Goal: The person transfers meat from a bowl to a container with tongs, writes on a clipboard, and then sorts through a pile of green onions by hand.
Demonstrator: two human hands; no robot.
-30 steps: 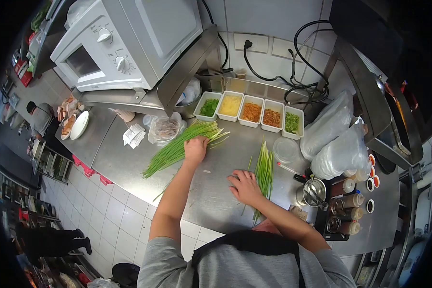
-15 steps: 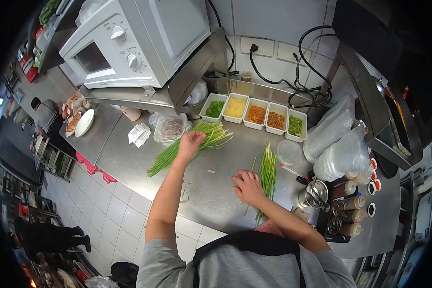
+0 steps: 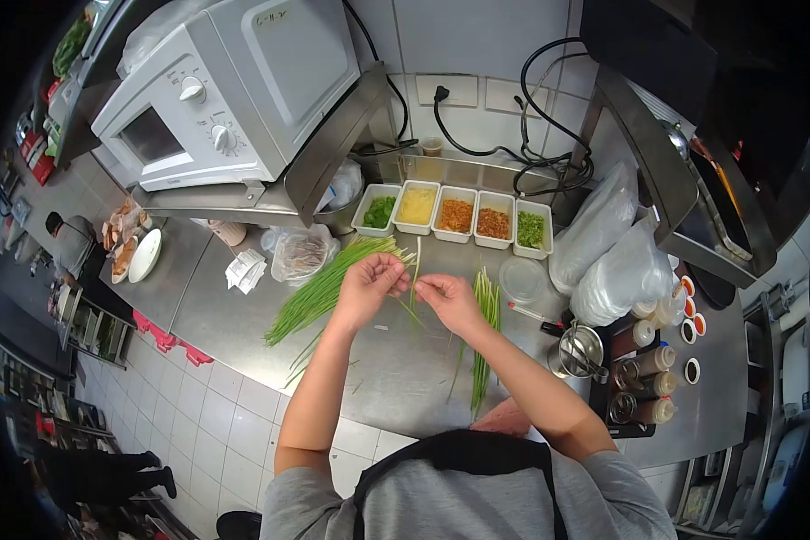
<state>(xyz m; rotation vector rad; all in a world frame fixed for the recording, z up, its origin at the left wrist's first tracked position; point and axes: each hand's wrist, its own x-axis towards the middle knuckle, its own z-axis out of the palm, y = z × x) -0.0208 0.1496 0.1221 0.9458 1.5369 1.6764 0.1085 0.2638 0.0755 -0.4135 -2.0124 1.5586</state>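
My left hand (image 3: 369,286) and my right hand (image 3: 451,301) are close together above the steel counter, fingers pinched. Between their fingertips stands a thin chive stalk (image 3: 418,259), pale at its upper end. Beneath and left of my left hand lies a large pile of green chives (image 3: 301,304), partly covered by that hand. A smaller bunch of chives (image 3: 486,346) lies lengthwise just right of my right hand, partly hidden by the forearm. A small pale scrap (image 3: 382,328) rests on the steel below my hands.
White tubs of chopped ingredients (image 3: 454,214) line the back. A microwave (image 3: 193,117) sits on a shelf at the upper left. To the right are plastic bags (image 3: 607,270), a metal pot (image 3: 578,351) and sauce bottles (image 3: 648,360). Another person (image 3: 74,247) stands far left.
My right hand has come up and left from beside the smaller bunch to meet my left hand. A single chive now shows between them. The view has shifted slightly.
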